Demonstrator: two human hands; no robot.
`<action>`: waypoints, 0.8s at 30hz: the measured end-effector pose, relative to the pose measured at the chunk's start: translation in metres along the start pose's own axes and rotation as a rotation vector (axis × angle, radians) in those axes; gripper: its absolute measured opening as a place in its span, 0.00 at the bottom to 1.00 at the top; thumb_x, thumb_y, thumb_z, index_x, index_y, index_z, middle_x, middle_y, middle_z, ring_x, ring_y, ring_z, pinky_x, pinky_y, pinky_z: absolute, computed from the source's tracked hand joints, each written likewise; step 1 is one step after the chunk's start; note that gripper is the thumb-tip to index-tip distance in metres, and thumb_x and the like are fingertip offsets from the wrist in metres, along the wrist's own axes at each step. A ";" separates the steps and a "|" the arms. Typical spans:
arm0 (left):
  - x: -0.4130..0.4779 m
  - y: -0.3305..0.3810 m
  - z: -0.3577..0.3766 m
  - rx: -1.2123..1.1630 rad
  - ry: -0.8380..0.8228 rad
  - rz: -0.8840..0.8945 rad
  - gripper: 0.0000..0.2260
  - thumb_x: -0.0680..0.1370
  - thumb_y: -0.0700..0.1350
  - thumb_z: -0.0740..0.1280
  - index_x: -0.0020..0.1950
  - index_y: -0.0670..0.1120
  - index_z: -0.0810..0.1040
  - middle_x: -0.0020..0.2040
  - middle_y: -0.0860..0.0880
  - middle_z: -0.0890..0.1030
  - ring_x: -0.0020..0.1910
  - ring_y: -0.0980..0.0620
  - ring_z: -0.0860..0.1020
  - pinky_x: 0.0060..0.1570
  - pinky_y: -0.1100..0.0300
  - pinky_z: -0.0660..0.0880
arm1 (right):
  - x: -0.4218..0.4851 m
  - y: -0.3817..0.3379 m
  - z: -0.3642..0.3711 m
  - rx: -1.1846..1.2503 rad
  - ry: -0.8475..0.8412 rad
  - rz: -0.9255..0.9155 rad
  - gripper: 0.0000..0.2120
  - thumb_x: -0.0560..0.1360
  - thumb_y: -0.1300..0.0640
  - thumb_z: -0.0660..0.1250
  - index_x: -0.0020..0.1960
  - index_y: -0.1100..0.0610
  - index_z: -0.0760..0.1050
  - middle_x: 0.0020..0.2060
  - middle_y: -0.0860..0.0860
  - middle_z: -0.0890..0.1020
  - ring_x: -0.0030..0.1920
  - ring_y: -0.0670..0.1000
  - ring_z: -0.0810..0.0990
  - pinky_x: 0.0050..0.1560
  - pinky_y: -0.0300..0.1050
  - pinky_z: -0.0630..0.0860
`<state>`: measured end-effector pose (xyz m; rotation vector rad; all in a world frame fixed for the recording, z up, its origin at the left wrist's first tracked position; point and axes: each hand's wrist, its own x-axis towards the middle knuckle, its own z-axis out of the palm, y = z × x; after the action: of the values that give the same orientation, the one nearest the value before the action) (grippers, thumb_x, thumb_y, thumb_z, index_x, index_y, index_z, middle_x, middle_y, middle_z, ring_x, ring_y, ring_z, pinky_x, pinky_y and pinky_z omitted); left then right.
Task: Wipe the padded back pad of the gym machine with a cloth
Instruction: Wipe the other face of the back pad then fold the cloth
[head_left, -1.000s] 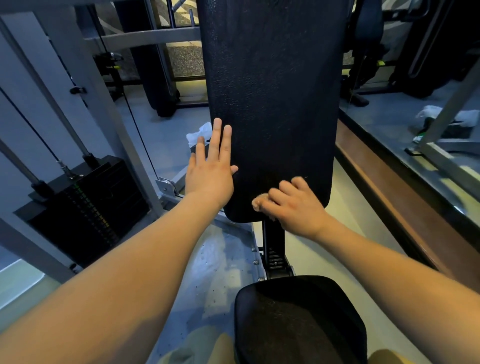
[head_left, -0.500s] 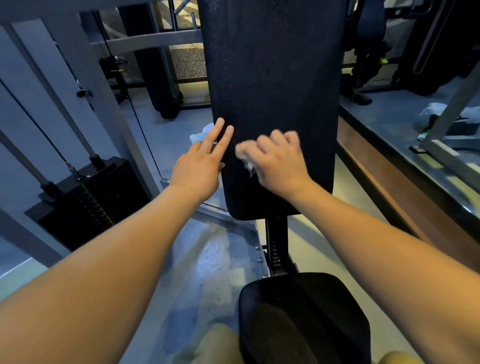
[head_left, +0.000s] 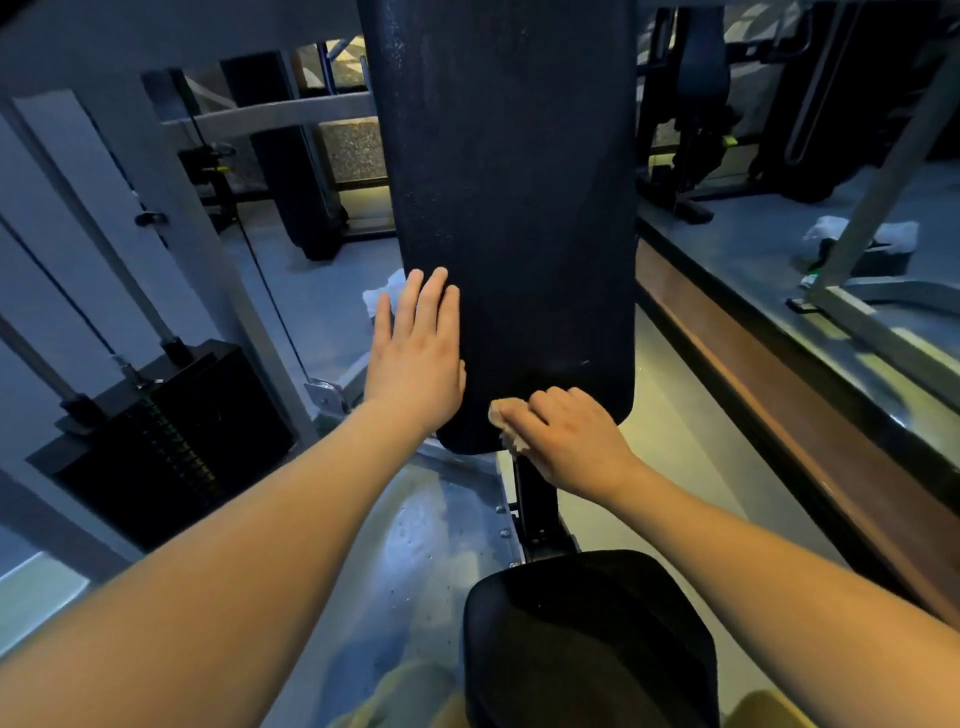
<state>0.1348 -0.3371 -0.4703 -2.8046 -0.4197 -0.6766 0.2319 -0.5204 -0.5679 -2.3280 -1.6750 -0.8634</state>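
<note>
Since half a second ago the right hand has slid down the back pad to its bottom edge, taking the cloth with it. The left hand has straightened, so its fingers now point up the pad rather than slanting across it.

The back pad is a tall black upright cushion that rises above both hands and out of the top of the view. The cloth is a small pale wad bunched under the right hand's curled fingers. It shows only at the left side of the knuckles, pressed against the pad's lower rim. The right hand grips it with fingers folded round it. The left hand lies flat with its fingers straight and close together, against the pad's left edge, just up and left of the right hand. The two hands do not touch.

Directly below the right hand a dark post runs down from the pad toward the black seat pad nearest the person. Left of the left forearm stands a black weight stack. Behind the left hand's fingertips a crumpled white rag lies on the floor. Far right of the right hand, past a wooden ledge, lies a second white bundle.
</note>
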 end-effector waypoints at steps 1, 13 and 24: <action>0.003 0.006 0.001 -0.016 0.002 0.035 0.40 0.79 0.53 0.67 0.82 0.43 0.47 0.82 0.43 0.45 0.81 0.41 0.42 0.79 0.40 0.47 | -0.002 0.009 -0.007 0.019 0.016 0.081 0.23 0.72 0.52 0.72 0.66 0.53 0.76 0.43 0.51 0.75 0.41 0.55 0.74 0.39 0.50 0.68; 0.018 0.027 0.026 0.148 -0.170 0.062 0.60 0.70 0.64 0.74 0.80 0.46 0.31 0.78 0.40 0.27 0.78 0.37 0.30 0.76 0.40 0.38 | 0.034 0.064 -0.017 0.068 0.298 0.530 0.22 0.72 0.62 0.65 0.66 0.53 0.74 0.45 0.55 0.75 0.43 0.59 0.72 0.42 0.52 0.66; 0.014 0.033 0.023 0.157 -0.195 0.038 0.59 0.73 0.61 0.73 0.78 0.45 0.27 0.78 0.39 0.27 0.77 0.35 0.30 0.76 0.39 0.37 | 0.023 0.081 -0.021 -0.153 0.262 0.476 0.15 0.75 0.57 0.62 0.61 0.51 0.76 0.44 0.52 0.75 0.43 0.57 0.72 0.42 0.50 0.61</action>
<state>0.1669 -0.3583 -0.4882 -2.7297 -0.4323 -0.3471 0.3023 -0.5401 -0.5217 -2.4222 -0.9258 -1.1523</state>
